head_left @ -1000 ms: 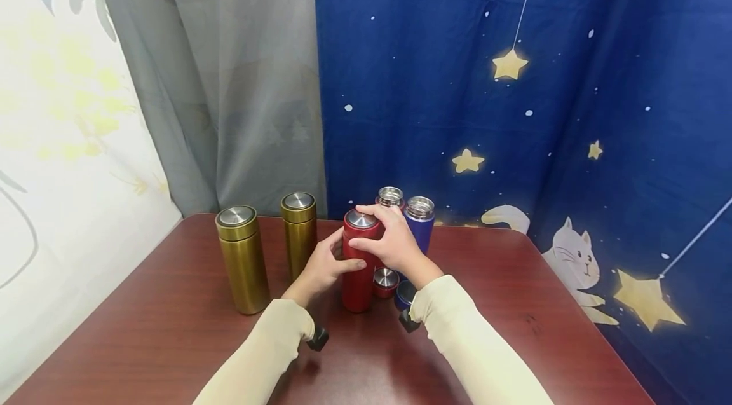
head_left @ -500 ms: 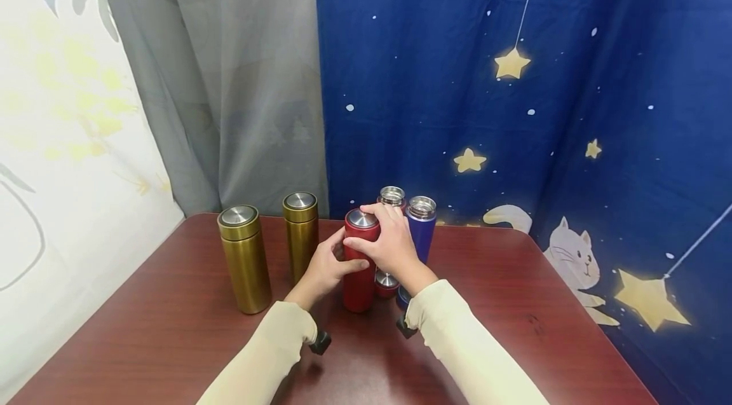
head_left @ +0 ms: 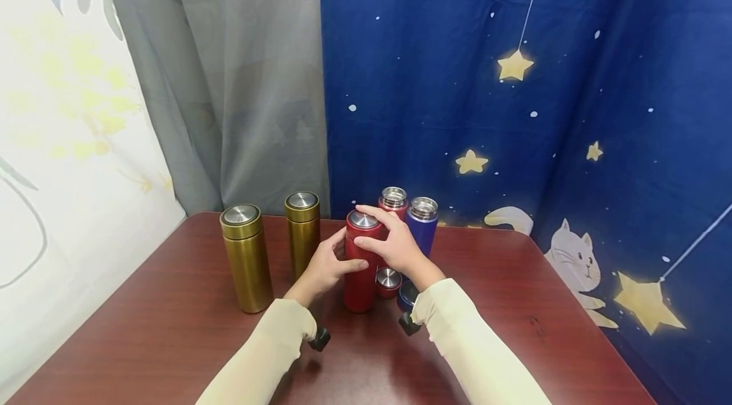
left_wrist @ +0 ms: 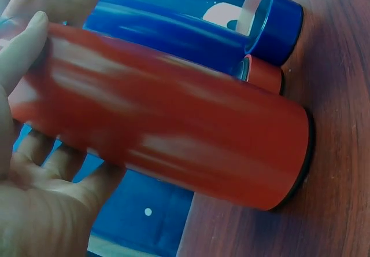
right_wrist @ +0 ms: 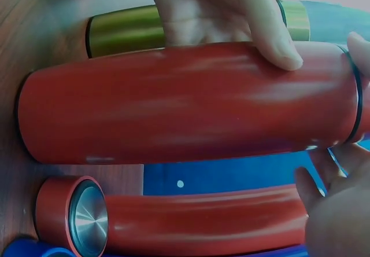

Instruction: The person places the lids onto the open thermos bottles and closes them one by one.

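Right hand (head_left: 399,243) has swung slightly round the lid (head_left: 359,220) of the red bottle (head_left: 358,290)

It stands upright on the table (head_left: 143,329), the open red bottle (head_left: 394,196) behind it. The left hand's (head_left: 326,266) fingers curl round its body; the right hand's fingers and thumb pinch the lid. If the left grip slackens on that smooth-looking wall, bottle and lid may turn together; uneven pressure from above could tilt it. The black mount (head_left: 408,323) appears close to the blue lid (head_left: 408,295), so a dipping right wrist might knock that.
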The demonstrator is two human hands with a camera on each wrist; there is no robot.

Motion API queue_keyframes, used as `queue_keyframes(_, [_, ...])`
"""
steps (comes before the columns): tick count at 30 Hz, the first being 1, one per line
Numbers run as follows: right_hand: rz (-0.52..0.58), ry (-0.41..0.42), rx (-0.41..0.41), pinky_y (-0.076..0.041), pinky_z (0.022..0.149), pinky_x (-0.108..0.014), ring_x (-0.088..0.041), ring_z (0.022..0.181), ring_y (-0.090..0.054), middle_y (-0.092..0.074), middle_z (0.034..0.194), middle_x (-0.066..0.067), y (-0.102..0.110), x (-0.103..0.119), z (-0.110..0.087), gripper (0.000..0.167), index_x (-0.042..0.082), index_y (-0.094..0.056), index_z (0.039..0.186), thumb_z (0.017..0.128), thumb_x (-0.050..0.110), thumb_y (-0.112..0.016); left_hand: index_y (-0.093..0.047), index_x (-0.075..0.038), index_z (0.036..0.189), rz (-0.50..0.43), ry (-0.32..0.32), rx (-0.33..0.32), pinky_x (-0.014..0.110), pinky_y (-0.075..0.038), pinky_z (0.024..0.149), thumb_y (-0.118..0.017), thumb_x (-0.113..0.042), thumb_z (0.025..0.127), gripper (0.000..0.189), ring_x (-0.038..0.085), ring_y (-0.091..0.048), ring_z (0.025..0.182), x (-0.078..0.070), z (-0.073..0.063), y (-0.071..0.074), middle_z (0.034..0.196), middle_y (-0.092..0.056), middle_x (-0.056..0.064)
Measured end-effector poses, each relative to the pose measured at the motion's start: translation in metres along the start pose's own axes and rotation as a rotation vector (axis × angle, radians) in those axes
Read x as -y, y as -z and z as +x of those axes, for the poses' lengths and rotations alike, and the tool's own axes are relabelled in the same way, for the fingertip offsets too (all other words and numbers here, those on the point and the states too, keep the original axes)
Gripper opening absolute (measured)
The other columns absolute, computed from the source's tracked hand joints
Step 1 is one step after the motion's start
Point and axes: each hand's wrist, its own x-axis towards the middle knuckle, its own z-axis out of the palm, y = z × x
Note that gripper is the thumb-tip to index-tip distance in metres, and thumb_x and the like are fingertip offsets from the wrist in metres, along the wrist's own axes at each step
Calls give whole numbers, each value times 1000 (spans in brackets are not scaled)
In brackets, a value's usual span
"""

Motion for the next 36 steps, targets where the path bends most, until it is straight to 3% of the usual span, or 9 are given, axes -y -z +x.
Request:
queue_keyframes(7, [-172,2,-153,-54,82,-39,-24,111,-49,-59,120,-8,-10,2,-1,56,28,-63,131,78,37,-79,-41,-1,146,37,14,-53,38,-50,93,-76,-1,82,73,32,-60,115,-5,-3,-5,132,-57,19])
queue_keyframes(13, [-307,29,-284,-42,82,-43,-23,101,-47,-66,107,-5,-21,8,-3,56,24,-67,126,75,43,-80,-42,0,145,71,6,-84,38,-52,90,-79,-6,81,74,32,-62,111,-11,-7,-8,129,-59,20])
queue_keyframes(20, [-349,64,-364,-37,86,-46,-21,99,-48,-69,105,-4,-25,10,-5,55,22,-69,124,74,41,-81,-43,3,143,116,-47,-167,39,-53,88,-80,-4,79,74,34,-63,108,-10,-8,-17,127,-60,22])
queue_keyframes(28, [-394,96,-454,-37,83,-47,-23,100,-50,-71,109,-3,-29,11,-7,53,22,-69,122,74,43,-80,-40,8,143,177,-59,-269,43,-50,92,-80,-3,77,78,37,-59,114,-14,-10,-29,133,-54,25])
queue_keyframes(31, [-389,90,-455,-37,84,-47,-24,102,-50,-70,112,-3,-31,10,-6,54,22,-69,122,74,43,-81,-39,11,142,199,-77,-283,45,-50,91,-82,-4,76,80,40,-59,114,-9,-9,-28,133,-53,28])
queue_keyframes(36, [-316,55,-376,-39,90,-49,-27,110,-49,-66,122,-5,-31,9,-6,59,22,-64,130,77,42,-80,-41,-2,146,171,-67,-274,41,-51,90,-85,-14,76,84,33,-59,116,22,-1,-19,135,-55,19])
